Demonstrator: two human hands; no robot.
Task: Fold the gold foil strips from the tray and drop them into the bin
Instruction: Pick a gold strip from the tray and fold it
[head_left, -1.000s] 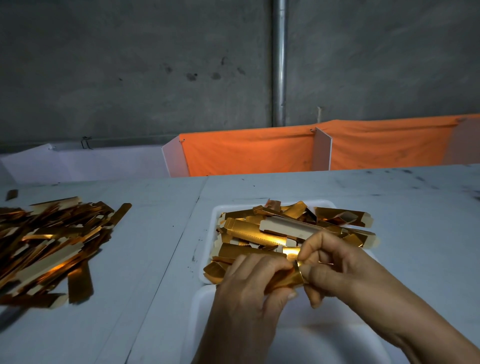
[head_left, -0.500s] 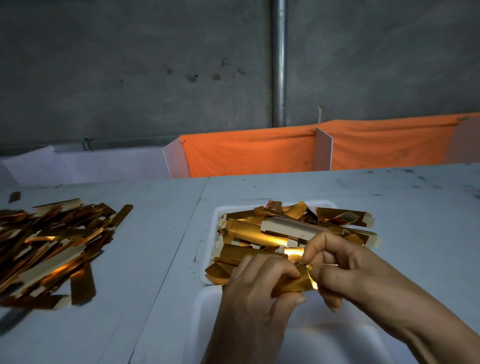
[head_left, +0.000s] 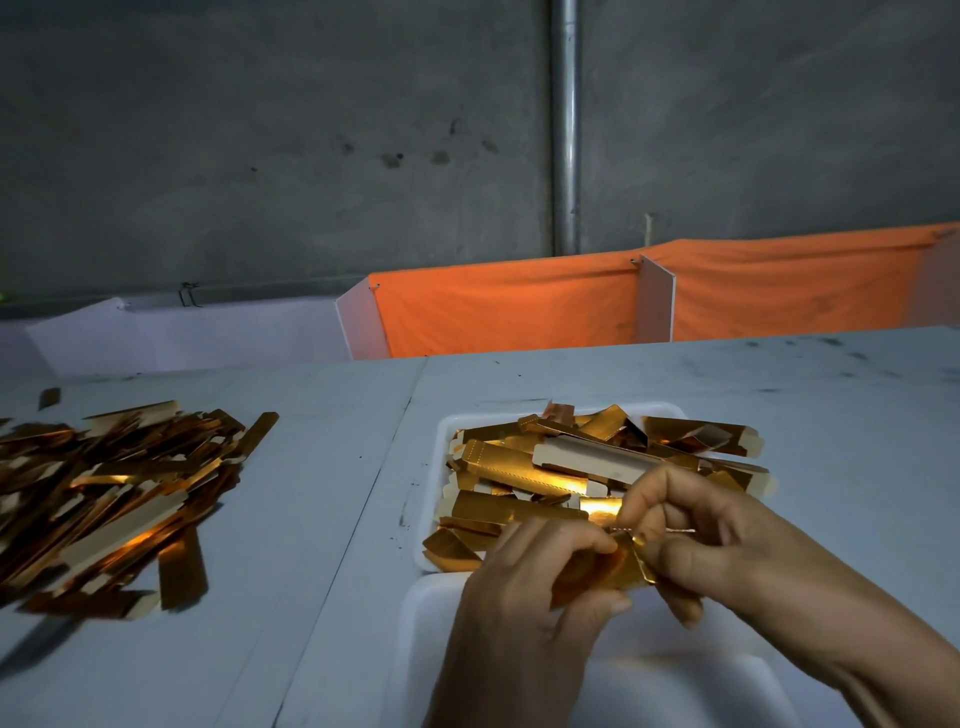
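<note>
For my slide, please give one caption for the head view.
Both hands, left and right, fold a gold strip over a white tray of strips.

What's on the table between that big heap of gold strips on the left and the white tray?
Nothing, as the head view shows it: between the loose pile and the tray there is only bare grey table, crossed by a dark seam.

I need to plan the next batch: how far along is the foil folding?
Done: folded gold pieces fill the white tray. In hand: left hand and right hand both grip one strip mid-fold. Left: a big pile of flat strips lies on the table.
</note>
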